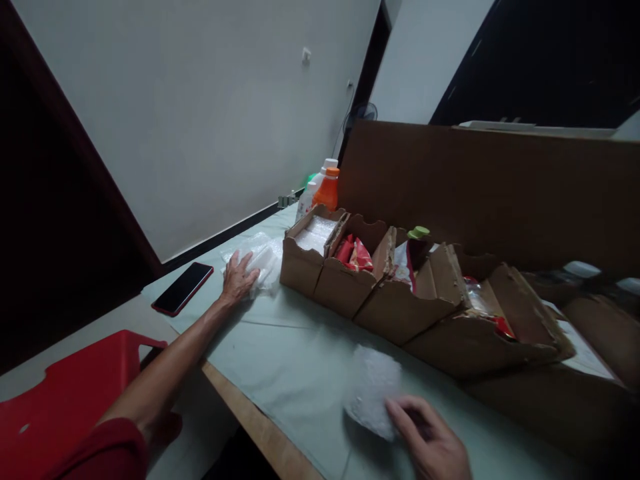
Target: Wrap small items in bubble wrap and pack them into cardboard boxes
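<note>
Left hand is lying spread flat on the pile of clear bags, which is sitting at the far left of the table, right against the end box. Right hand is pressing its fingertips on the near edge of the white sheet, not pinching it. The phone is sitting near that left wrist, so I'm guessing a careless drag could be nudging it off the edge.

Items counted: hands, 2 (left hand, right hand). Cardboard boxes in row: 4 were clear; more at right edge couldn't be told. Bottles: approx. 3. Phone, bubble-wrap sheet, plastic bundle, red stool, green cap: 1 ea.
</note>
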### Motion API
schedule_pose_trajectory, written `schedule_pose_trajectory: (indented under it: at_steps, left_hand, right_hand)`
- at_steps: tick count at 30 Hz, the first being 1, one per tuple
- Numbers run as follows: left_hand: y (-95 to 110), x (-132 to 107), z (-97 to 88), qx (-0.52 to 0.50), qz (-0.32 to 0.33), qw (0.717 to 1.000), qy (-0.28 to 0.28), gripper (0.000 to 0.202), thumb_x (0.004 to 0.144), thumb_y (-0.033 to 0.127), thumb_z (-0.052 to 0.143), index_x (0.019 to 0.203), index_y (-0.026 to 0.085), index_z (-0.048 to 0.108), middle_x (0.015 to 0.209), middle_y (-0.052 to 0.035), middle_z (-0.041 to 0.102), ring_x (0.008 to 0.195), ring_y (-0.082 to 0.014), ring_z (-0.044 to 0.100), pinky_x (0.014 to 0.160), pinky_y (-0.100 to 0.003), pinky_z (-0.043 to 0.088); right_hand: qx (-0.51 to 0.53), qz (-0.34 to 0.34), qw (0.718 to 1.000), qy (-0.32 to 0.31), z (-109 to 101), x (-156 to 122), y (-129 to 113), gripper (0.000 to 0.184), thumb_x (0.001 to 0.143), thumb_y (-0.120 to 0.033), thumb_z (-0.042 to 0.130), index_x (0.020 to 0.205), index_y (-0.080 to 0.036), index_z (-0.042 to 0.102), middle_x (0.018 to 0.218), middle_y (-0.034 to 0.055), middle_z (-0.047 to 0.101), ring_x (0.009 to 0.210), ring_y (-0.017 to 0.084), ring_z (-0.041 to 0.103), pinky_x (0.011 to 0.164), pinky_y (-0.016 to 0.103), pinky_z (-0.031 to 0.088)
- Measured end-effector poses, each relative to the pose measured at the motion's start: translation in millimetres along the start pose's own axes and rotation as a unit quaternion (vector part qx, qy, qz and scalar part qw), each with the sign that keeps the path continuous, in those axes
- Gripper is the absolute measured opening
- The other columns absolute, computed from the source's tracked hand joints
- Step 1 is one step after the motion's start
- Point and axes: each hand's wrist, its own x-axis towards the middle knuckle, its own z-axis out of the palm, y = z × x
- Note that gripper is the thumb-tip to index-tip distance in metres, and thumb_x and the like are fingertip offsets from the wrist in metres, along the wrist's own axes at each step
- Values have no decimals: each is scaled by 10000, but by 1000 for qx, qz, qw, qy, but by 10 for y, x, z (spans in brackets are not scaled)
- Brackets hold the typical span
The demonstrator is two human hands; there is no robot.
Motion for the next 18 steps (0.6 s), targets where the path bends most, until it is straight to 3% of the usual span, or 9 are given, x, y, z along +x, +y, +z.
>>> schedule_pose_trajectory:
  at_steps: [3,7,9,11,14,16,18]
  left_hand:
    - [-121,111,58,-20,-16,999,26,464,796,268,700,1248,195,626,1541,-151,375,1442,-387,338,1215,-571,217]
    - [-262,204,31,-67,-9,997,44,440,841,350,639,1257,206,644,1519,-135,425,1448,-347,357,1227,-537,237]
    - [-309,205,-39,-86,-1,995,49,449,884,400,582,1291,219,636,1515,-116,449,1454,-317,362,1229,-511,248]
    - [-340,195,-116,-101,3,993,59,462,901,429,554,1309,228,634,1520,-105,458,1452,-305,372,1223,-497,268]
    - [-368,190,-188,-128,11,988,88,455,874,430,583,1267,220,670,1495,-105,490,1421,-312,421,1198,-484,314]
    - [-387,194,-195,-135,17,984,114,428,852,413,596,1215,210,699,1448,-106,534,1387,-311,462,1183,-475,339]
    - [-401,192,-177,-126,24,982,141,405,847,402,588,1178,203,711,1404,-105,569,1356,-300,495,1174,-462,352]
  right_hand:
    - [44,-60,992,-98,735,219,-242,337,700,-517,730,641,-200,636,605,5,604,559,148,552,512,236,463]
    - [67,-96,966,-229,1783,584,-404,295,752,-480,643,674,-197,608,599,-10,591,556,131,527,528,234,441]
    - [55,-101,956,-269,2199,728,-411,257,725,-444,657,658,-198,619,589,-15,595,556,134,534,542,240,447]
    - [35,-107,952,-284,2464,815,-389,199,712,-396,669,696,-198,659,629,-8,631,589,144,559,584,254,461]
    - [3,-118,957,-264,2518,842,-339,217,750,-369,657,880,-205,715,809,25,702,706,170,610,690,286,481]
    - [-11,-125,962,-243,2325,792,-303,238,786,-376,631,929,-206,716,887,48,713,778,188,633,747,302,489]
    - [-27,-129,967,-219,1967,670,-253,234,820,-386,602,910,-203,716,910,67,721,835,208,653,784,313,502]
